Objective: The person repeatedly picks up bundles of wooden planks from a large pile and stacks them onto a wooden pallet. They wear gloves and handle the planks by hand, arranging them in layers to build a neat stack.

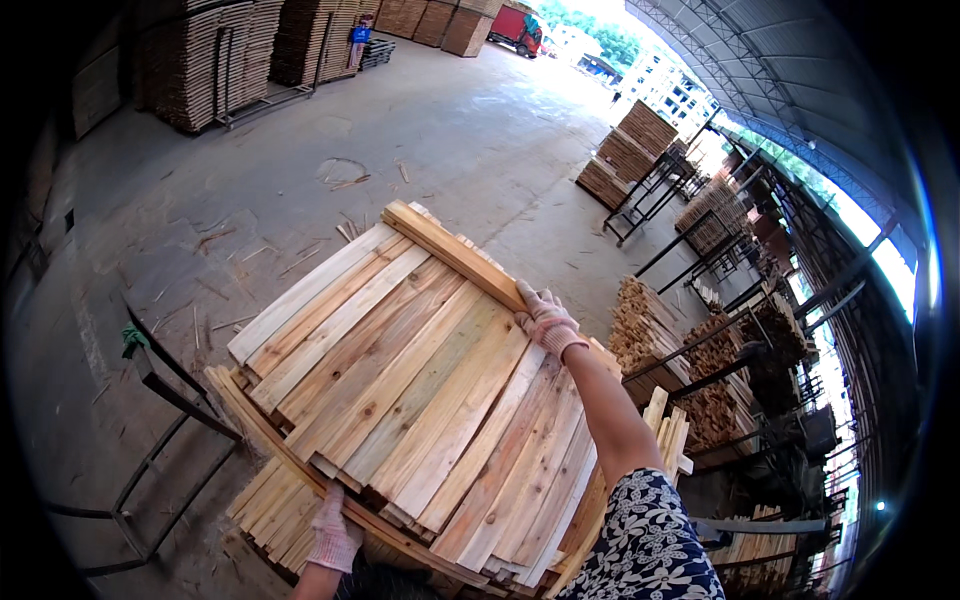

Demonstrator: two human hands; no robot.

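A layer of pale and reddish wooden boards (430, 370) lies side by side on a stack in front of me. Across their far ends runs a thicker wooden strip (450, 255). My right hand (548, 320), in a pinkish-white knitted glove, is closed around the right end of that strip. At the near left edge my left hand (335, 535), gloved alike, reaches up against the board ends. Its fingertips are partly hidden there, so their grip is unclear. Another long wooden strip (262, 440) runs crosswise under the boards' near ends.
A black metal frame (165, 385) with a green tie stands at the left. Shorter boards (280, 515) lie below the stack. Timber piles (700, 370) and metal racks line the right. Tall board stacks (205, 60), a person in blue (360, 38) and a red truck (515, 28) are far off.
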